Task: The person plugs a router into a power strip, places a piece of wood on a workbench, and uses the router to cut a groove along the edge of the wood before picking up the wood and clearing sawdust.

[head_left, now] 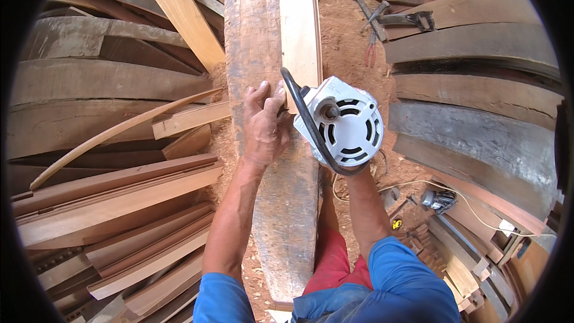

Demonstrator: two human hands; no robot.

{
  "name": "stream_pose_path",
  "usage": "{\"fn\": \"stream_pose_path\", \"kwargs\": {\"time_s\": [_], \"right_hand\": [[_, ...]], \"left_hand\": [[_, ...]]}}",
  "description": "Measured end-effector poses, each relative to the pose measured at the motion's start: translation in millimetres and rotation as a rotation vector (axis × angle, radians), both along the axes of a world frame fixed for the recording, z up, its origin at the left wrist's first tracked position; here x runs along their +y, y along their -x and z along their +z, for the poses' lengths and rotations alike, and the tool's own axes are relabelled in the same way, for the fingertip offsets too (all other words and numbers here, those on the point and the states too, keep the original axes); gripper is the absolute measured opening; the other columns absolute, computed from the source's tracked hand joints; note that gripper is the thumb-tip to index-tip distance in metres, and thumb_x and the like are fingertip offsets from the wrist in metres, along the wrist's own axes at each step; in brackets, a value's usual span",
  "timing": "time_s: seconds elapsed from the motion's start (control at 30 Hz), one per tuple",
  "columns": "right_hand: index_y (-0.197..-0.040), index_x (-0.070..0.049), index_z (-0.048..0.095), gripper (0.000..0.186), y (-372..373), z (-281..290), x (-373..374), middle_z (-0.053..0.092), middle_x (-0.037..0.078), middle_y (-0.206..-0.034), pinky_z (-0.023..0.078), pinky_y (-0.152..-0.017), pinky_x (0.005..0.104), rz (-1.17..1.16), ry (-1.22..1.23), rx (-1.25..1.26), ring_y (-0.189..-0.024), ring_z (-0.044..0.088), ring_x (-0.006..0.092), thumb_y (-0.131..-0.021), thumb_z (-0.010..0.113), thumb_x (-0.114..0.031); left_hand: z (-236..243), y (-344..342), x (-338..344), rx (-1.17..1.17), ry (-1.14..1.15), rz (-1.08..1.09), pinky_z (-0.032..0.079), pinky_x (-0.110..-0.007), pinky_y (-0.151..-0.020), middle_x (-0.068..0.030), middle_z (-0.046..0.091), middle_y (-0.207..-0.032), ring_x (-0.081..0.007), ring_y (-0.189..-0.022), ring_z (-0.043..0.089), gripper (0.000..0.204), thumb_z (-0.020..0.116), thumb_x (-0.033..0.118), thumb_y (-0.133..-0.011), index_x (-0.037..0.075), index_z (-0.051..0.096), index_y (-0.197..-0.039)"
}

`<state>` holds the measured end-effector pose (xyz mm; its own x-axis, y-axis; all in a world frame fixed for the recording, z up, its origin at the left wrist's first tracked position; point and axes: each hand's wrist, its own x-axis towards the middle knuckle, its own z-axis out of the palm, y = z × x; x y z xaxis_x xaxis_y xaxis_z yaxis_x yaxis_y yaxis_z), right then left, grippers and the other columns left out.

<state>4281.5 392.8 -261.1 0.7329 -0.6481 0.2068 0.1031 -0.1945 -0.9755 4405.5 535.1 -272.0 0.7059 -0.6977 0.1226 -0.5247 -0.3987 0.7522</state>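
Note:
A white power tool with a round, vented housing sits over the near end of a pale wooden board. A thick black cord or curved bar arcs across its left side. My right hand is mostly hidden beneath the tool and grips it from below; its forearm comes up from the lower edge. To the left of the tool, my left hand bends its fingers against the board's left edge. Both rest over a long, worn wooden plank. The tool's cutting part is hidden.
Stacked timber crowds the left, and wide boards lie on the right. A hammer and red-handled pliers lie on the sawdust-covered ground. Another power tool, a tape measure and a pale cable are lower right.

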Motion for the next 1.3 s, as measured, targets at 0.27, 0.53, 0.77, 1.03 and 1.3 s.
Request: {"fn": "stream_pose_path", "kwargs": {"time_s": [0.27, 0.53, 0.77, 1.03, 1.3], "right_hand": [[-0.132, 0.003, 0.052, 0.093, -35.1, 2.7, -20.1, 0.067, 0.020, -0.113, 0.063, -0.083, 0.0374, -0.029, 0.170, -0.037, -0.096, 0.073, 0.0299, -0.070, 0.089, -0.056], [-0.132, 0.003, 0.053, 0.093, -116.2, 21.8, -93.2, 0.067, 0.020, -0.112, 0.063, -0.082, 0.0367, -0.034, 0.301, -0.085, -0.095, 0.073, 0.0300, -0.070, 0.089, -0.057], [-0.134, 0.005, 0.049, 0.097, -56.3, 9.8, -46.0, 0.065, 0.019, -0.106, 0.061, -0.077, 0.0444, 0.001, 0.305, -0.028, -0.092, 0.072, 0.0321, -0.073, 0.087, -0.061], [-0.133, 0.003, 0.053, 0.082, -7.7, -7.3, -1.3, 0.067, 0.019, -0.114, 0.060, -0.085, 0.0412, -0.042, 0.050, -0.048, -0.101, 0.071, 0.0288, -0.076, 0.086, -0.046], [-0.136, 0.003, 0.051, 0.094, -62.3, -11.2, -45.4, 0.067, 0.020, -0.113, 0.063, -0.080, 0.0410, -0.043, 0.297, -0.080, -0.097, 0.072, 0.0314, -0.073, 0.087, -0.056]], "left_hand": [[-3.4, -4.7, 4.1, -0.188, -0.039, -0.116, 0.027, -0.062, -0.119, -0.0230, 0.068, -0.125, -0.0456, -0.131, 0.050, 0.059, 0.069, -0.010, -0.076, 0.005, 0.058, -0.132], [7.4, -3.2, -3.3, -0.209, -0.101, -0.073, 0.029, -0.062, -0.119, -0.0192, 0.066, -0.133, -0.0456, -0.132, 0.049, 0.054, 0.067, -0.007, -0.078, 0.003, 0.059, -0.131], [-6.6, -5.0, 6.1, -0.204, -0.089, -0.102, 0.030, -0.063, -0.117, -0.0180, 0.066, -0.129, -0.0452, -0.130, 0.050, 0.052, 0.069, -0.005, -0.076, 0.004, 0.062, -0.126], [3.2, -1.2, -2.9, 0.017, 0.088, -0.026, 0.029, -0.062, -0.115, -0.0107, 0.070, -0.113, -0.0371, -0.122, 0.054, 0.056, 0.080, 0.007, -0.073, 0.009, 0.062, -0.126], [-4.6, -5.6, 2.7, -0.218, -0.081, -0.109, 0.030, -0.064, -0.117, -0.0221, 0.066, -0.124, -0.0457, -0.128, 0.051, 0.054, 0.069, -0.006, -0.076, 0.005, 0.059, -0.128]]}}
